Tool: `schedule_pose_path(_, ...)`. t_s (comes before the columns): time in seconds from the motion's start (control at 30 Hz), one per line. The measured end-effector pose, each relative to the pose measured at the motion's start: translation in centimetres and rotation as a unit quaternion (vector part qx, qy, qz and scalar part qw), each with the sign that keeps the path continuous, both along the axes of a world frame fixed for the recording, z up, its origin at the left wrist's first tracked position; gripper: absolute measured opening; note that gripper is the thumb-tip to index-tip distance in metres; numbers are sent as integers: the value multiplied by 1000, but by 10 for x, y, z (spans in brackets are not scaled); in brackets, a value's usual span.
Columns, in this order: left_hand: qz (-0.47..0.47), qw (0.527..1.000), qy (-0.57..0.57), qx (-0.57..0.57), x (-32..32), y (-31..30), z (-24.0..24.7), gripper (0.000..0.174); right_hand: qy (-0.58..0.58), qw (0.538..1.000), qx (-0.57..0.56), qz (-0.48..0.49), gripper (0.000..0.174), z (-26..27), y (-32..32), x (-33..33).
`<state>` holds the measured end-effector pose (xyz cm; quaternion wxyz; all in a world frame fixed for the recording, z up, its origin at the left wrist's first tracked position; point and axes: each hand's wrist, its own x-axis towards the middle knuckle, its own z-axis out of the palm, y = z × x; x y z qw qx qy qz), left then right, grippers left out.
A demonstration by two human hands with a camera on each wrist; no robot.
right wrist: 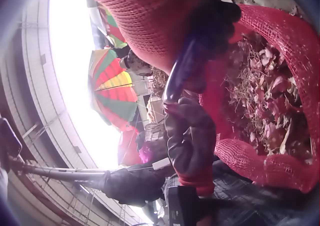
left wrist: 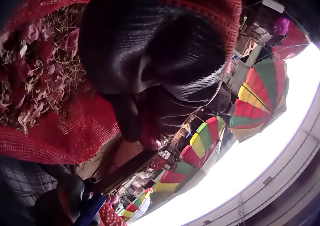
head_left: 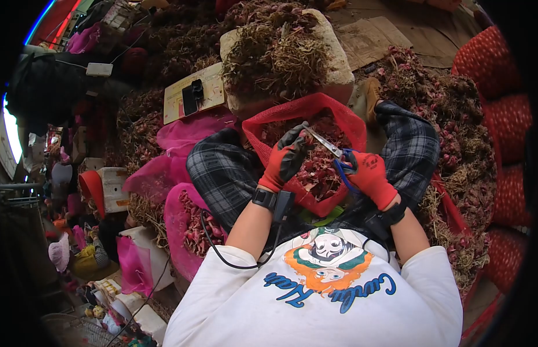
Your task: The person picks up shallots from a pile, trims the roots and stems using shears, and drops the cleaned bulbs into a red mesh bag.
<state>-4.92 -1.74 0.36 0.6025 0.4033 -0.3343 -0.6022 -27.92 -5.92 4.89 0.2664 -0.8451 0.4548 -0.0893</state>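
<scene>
The left hand [head_left: 286,159], in a red-and-black glove, pinches a shallot [head_left: 308,136] between its fingertips. The right hand [head_left: 370,176], gloved in red, grips the blue handles of the scissors [head_left: 325,143]. The blades point to 10 o'clock and meet the shallot at their tips. Whether the blades are apart or together cannot be told.

Both hands work directly over a red mesh bag [head_left: 303,110] that lies open in the person's lap. The bag holds a shallow layer of red bulbs, dry skins and straw-like roots. Which of these are trimmed cannot be told. The bag appears well short of full.

At 12 o'clock from the hands stands a foam box [head_left: 338,69], piled above its rim with rooted, untrimmed shallots. At 8 o'clock a pink bag [head_left: 176,214] holds more red bulbs. At 3 o'clock a loose heap [head_left: 460,156] of bulbs with roots lies beside the right leg. Beyond it stand filled red sacks [head_left: 500,115].

Judgement: one shallot is in hand at the cutting step. The sacks suggest finished lots. The box and heap indicate that much remains.
</scene>
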Motion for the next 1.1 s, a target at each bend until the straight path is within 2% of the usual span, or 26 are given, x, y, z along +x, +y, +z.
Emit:
schedule_pose_path(0.1,-7,996,71,57,1,-1,2,36,-155,977,148,-17,29,0,-1,-3)
schedule_pose_path(0.2,4,999,37,31,5,-5,-5,38,-130,986,107,-9,41,3,-2,-2)
schedule_pose_path(0.3,9,996,82,17,5,-4,1,40,-101,995,6,-1,44,-6,3,-1)
schedule_pose_path(0.4,7,1000,-22,-15,4,-4,6,44,-24,999,-46,5,47,-12,1,-3)
schedule_pose_path(0.5,12,1000,-9,-20,6,-3,2,51,23,999,-45,0,46,-9,0,-4)
schedule_pose_path(0.6,37,998,-54,-10,3,-3,1,56,8,999,-52,-5,42,-19,2,-6)
schedule_pose_path(0.8,49,998,-34,-25,1,-1,2,57,-9,996,-86,0,35,-23,1,-8)
schedule_pose_path(0.9,55,996,-69,-30,-1,-1,4,52,-51,997,58,-9,36,-18,-3,-11)
schedule_pose_path(1.0,-23,989,149,-12,3,-3,0,44,-73,992,106,-7,39,-7,-4,-9)
schedule_pose_path(1.1,-30,958,267,99,7,-3,-3,36,-69,997,32,-11,44,-8,-2,-8)
